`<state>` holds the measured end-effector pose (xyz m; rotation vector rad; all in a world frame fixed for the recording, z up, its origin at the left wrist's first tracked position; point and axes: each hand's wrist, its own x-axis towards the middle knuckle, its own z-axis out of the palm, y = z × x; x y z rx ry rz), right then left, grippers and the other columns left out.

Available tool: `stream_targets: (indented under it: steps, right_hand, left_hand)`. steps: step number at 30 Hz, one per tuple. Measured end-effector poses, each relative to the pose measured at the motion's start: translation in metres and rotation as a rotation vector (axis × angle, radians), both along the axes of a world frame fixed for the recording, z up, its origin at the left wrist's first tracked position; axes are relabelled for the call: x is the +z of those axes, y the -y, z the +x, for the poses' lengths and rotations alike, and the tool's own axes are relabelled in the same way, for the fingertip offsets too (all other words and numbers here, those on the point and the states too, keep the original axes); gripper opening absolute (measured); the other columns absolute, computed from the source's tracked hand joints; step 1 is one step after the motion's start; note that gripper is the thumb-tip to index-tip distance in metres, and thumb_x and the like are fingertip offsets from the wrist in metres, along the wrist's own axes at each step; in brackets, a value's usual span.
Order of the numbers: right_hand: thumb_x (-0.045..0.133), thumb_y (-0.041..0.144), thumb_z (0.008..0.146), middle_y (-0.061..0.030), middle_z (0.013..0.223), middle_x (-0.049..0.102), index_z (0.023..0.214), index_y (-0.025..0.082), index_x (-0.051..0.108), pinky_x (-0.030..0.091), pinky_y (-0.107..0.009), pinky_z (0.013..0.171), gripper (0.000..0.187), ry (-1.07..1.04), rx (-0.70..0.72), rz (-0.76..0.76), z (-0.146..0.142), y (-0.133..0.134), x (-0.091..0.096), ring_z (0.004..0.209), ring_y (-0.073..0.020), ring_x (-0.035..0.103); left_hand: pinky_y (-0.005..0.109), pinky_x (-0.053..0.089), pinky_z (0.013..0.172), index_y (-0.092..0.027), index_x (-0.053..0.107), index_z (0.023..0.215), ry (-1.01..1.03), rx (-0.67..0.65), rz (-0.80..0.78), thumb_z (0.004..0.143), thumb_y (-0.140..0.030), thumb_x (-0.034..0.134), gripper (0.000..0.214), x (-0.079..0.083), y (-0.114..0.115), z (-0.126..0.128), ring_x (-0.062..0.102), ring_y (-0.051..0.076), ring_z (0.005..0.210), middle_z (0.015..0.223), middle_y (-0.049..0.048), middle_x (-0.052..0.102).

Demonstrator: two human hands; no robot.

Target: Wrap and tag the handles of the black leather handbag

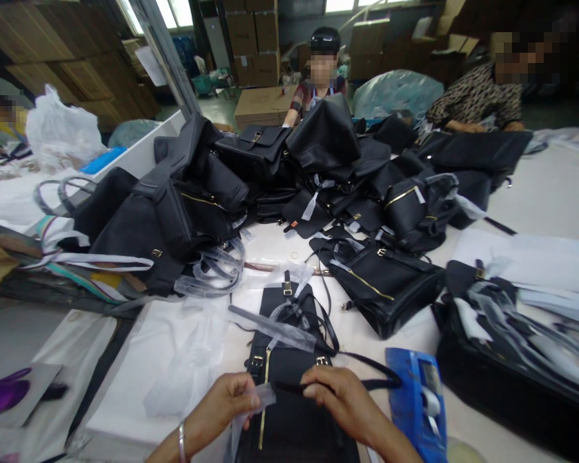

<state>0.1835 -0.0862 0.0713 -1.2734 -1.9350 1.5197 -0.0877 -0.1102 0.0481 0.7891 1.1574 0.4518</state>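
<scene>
A black backpack [294, 418] with gold zips and buckles lies on the table right in front of me. Over its lower part, my left hand [238, 402] pinches a strip of clear plastic film [266, 393]. My right hand [335, 392] is closed on a thin black strap [374, 384], whose end points toward the film. The strap loops away to the right and back to the bag. Higher on the bag, a plastic-wrapped strap [275, 329] lies slantwise across it.
A blue tape dispenser [417, 405] stands at my right. More black bags [386, 283] lie beyond and to the right, with a heap [174, 193] behind. White sheets [159, 366] cover the left. Two people [482, 99] work across the table; another person [2, 122] is far left.
</scene>
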Motion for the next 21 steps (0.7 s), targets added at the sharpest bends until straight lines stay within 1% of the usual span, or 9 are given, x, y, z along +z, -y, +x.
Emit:
stream_targets:
  steps: [3,9,12,15,18,21]
  right_hand:
    - [0.053,0.028,0.090,0.0026,0.075,0.064,0.089,0.023,0.066,0.037,-0.020,0.065,0.014,0.002,0.045,0.010,-0.001,0.000,-0.001,0.074,-0.0127,0.059]
    - [0.054,0.027,0.089,0.0038,0.073,0.064,0.089,0.024,0.066,0.037,-0.019,0.065,0.013,0.022,0.067,0.001,-0.002,0.004,-0.003,0.072,-0.0116,0.060]
    - [0.053,0.029,0.090,0.0040,0.078,0.067,0.093,0.026,0.067,0.038,-0.019,0.067,0.015,0.027,0.112,-0.001,-0.002,0.003,-0.001,0.073,-0.0111,0.061]
    - [0.052,0.034,0.091,0.0041,0.087,0.070,0.097,0.029,0.067,0.038,-0.019,0.072,0.018,0.035,0.173,0.013,-0.005,0.000,0.000,0.081,-0.0121,0.063]
    - [0.056,0.037,0.088,0.0045,0.089,0.070,0.102,0.031,0.065,0.038,-0.019,0.072,0.018,0.110,0.194,0.018,-0.015,0.001,-0.003,0.085,-0.0141,0.064]
    - [0.062,0.042,0.083,0.0038,0.086,0.070,0.113,0.032,0.058,0.037,-0.020,0.066,0.032,0.191,0.196,0.020,-0.033,0.006,-0.007,0.081,-0.0163,0.064]
  left_hand:
    - [0.022,0.037,0.048,-0.013,0.055,0.065,-0.013,-0.003,-0.003,0.068,-0.042,0.075,0.036,-0.001,0.000,0.000,0.048,0.010,0.047,0.055,-0.0018,0.054]
    - [0.021,0.036,0.049,-0.012,0.056,0.066,0.008,-0.012,0.009,0.069,-0.041,0.074,0.034,-0.006,0.002,-0.001,0.048,0.010,0.047,0.054,-0.0015,0.055]
    - [0.021,0.037,0.049,-0.012,0.057,0.065,-0.003,-0.031,0.011,0.068,-0.041,0.074,0.034,-0.004,0.002,0.002,0.049,0.010,0.048,0.056,-0.0013,0.055]
    - [0.022,0.039,0.050,-0.011,0.062,0.068,-0.032,-0.068,0.007,0.068,-0.043,0.073,0.034,0.001,0.000,0.007,0.050,0.011,0.050,0.057,-0.0007,0.056]
    - [0.023,0.040,0.052,-0.009,0.067,0.072,-0.055,-0.113,0.009,0.071,-0.045,0.068,0.035,0.007,0.000,0.014,0.052,0.012,0.051,0.057,0.0006,0.058]
    - [0.024,0.041,0.053,-0.009,0.068,0.070,-0.061,-0.152,-0.004,0.073,-0.044,0.066,0.035,0.008,0.004,0.020,0.052,0.013,0.052,0.057,0.0018,0.059]
